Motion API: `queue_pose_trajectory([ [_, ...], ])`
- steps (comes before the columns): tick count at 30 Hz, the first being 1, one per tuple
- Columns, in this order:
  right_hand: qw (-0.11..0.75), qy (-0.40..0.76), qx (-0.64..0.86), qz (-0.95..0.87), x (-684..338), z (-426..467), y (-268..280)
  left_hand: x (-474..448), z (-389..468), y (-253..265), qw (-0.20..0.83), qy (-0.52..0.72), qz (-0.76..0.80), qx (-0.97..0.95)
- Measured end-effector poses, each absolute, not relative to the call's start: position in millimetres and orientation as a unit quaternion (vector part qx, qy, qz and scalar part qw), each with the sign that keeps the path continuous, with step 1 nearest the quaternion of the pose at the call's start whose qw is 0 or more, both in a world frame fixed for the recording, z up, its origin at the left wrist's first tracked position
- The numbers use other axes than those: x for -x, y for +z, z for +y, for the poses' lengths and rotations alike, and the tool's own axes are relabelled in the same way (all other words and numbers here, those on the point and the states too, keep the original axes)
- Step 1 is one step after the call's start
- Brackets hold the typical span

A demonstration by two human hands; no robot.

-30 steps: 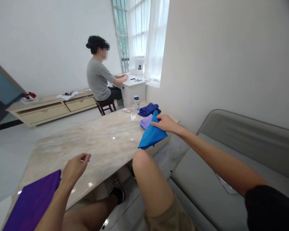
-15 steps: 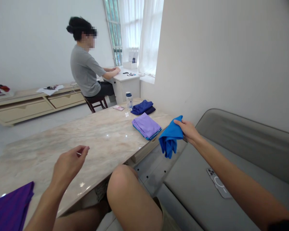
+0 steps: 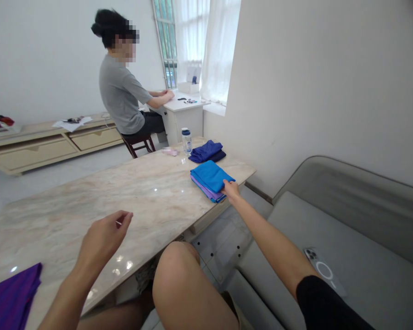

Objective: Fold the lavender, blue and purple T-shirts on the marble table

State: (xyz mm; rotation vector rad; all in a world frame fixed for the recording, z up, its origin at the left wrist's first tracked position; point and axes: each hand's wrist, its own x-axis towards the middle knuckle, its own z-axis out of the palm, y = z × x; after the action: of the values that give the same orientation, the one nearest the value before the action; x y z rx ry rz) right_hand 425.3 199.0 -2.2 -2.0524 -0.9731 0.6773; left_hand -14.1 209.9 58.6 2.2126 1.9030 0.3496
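On the far right part of the marble table, my right hand [image 3: 231,189] pinches the near right corner of a folded bright blue cloth [image 3: 210,175]. This cloth lies flat on a stack where a folded lilac cloth [image 3: 206,189] and more blue fabric show at the edges. My left hand [image 3: 105,234] hovers above the table's near side, thumb and fingertips pressed together with nothing visible in them. Close to the left forearm, at the lower left, lies a folded purple cloth [image 3: 12,295].
Behind the stack are a dark blue cloth bundle [image 3: 207,151], a clear bottle [image 3: 186,142] and a pink phone [image 3: 170,151]. A grey sofa [image 3: 306,229] on the right carries a phone [image 3: 323,270]. Another person [image 3: 120,96] sits at a white desk [image 3: 186,105].
My right hand has moved left and laid the blue cloth, which was hanging in the air, onto the lilac cloth. My left hand has stayed nearly in place.
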Motion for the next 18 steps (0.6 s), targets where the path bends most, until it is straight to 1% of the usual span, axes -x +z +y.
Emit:
queue_pose_trajectory([
  [3, 0.439, 0.342, 0.770, -0.310, -420, 192, -21, 10, 208, 58, 0.095, 0.114, 0.645, -0.750],
  [8, 0.489, 0.414, 0.727, -0.246, -428, 189, -12, 9, 207, 58, 0.100, 0.103, 0.639, -0.756],
  [14, 0.477, 0.440, 0.728, -0.220, -422, 146, -13, 13, 203, 68, 0.090, 0.107, 0.651, -0.746],
  [18, 0.474, 0.424, 0.732, -0.242, -400, 91, -34, 33, 157, 73, 0.071, 0.159, 0.675, -0.717],
])
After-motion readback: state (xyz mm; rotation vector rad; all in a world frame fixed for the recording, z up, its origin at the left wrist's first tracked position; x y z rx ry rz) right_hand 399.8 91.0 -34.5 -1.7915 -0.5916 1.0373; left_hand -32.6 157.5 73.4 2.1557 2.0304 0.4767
